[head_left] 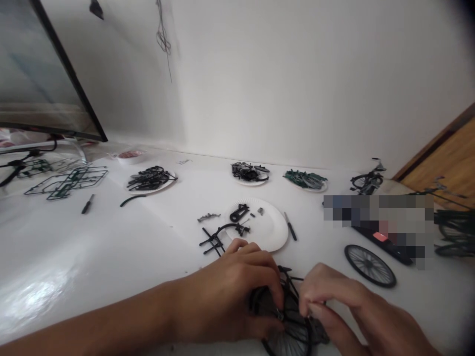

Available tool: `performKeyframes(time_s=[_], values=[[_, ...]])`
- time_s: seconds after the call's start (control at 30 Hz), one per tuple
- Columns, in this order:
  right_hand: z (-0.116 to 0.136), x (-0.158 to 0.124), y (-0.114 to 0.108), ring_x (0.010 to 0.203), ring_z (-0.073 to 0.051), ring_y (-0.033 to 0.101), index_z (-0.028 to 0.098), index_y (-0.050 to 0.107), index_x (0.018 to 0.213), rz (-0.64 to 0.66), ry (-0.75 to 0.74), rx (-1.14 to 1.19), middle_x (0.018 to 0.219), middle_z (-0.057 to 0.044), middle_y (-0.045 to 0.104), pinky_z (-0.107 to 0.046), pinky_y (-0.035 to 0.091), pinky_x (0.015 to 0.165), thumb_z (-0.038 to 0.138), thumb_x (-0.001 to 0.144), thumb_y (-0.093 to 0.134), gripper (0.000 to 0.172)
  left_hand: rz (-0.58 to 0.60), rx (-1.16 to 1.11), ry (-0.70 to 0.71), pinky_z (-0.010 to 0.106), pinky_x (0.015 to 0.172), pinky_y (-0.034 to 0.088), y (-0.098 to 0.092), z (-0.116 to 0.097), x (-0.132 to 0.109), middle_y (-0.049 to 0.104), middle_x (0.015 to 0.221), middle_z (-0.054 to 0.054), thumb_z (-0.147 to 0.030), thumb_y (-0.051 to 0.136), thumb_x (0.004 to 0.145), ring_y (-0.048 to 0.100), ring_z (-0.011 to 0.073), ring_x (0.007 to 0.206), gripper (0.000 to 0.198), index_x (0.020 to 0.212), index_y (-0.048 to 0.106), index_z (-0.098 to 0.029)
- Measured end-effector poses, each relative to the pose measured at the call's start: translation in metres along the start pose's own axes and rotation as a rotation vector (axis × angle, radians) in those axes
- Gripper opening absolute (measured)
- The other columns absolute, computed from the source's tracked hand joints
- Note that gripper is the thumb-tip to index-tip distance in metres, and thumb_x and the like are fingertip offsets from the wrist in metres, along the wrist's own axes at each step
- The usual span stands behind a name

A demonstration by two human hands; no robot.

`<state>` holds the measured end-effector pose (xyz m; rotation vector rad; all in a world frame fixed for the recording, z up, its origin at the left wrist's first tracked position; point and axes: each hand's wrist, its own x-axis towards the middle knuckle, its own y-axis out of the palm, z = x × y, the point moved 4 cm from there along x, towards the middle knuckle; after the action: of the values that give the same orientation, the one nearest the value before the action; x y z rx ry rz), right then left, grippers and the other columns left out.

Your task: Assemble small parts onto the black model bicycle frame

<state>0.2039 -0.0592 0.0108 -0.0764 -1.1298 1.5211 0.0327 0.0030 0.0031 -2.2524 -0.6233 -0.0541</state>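
The left hand [226,296] wraps the model bicycle's spoked wheel [293,329] from the left, while the right hand [345,311] pinches close beside it from the right, its hold hidden.

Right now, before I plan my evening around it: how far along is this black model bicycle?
Looks done: a black spoked wheel lies assembled on the white table. In hand: the left hand and right hand work at a second black spoked wheel with a black frame. Left: black plastic parts on a white paper plate, and green parts on a sprue.
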Motion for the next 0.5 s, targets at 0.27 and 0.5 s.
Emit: performKeyframes(time_s=[0.27, 0.5], values=[[-0.036, 0.004, -0.004, 0.079, -0.014, 0.066, 0.023, 0.059, 0.1, 0.142, 0.034, -0.291, 0.088, -0.001, 0.065, -0.026, 0.052, 0.07, 0.018, 0.1, 0.049, 0.011, 0.081, 0.215, 0.122, 0.034, 0.093, 0.038, -0.005, -0.008, -0.004, 0.064, 0.111, 0.006, -0.024, 0.067, 0.093, 0.055, 0.021, 0.101, 0.016, 0.106, 0.059, -0.018], [-0.007, 0.009, 0.002, 0.088, -0.018, 0.063, 0.023, 0.064, 0.101, 0.32, -0.151, -0.206, 0.095, -0.003, 0.066, -0.031, 0.054, 0.076, 0.023, 0.091, 0.065, 0.01, 0.088, 0.29, 0.168, 0.035, 0.089, 0.04, -0.003, -0.008, -0.005, 0.063, 0.106, 0.007, -0.025, 0.06, 0.097, 0.055, 0.0214, 0.099, 0.009, 0.099, 0.056, -0.018]])
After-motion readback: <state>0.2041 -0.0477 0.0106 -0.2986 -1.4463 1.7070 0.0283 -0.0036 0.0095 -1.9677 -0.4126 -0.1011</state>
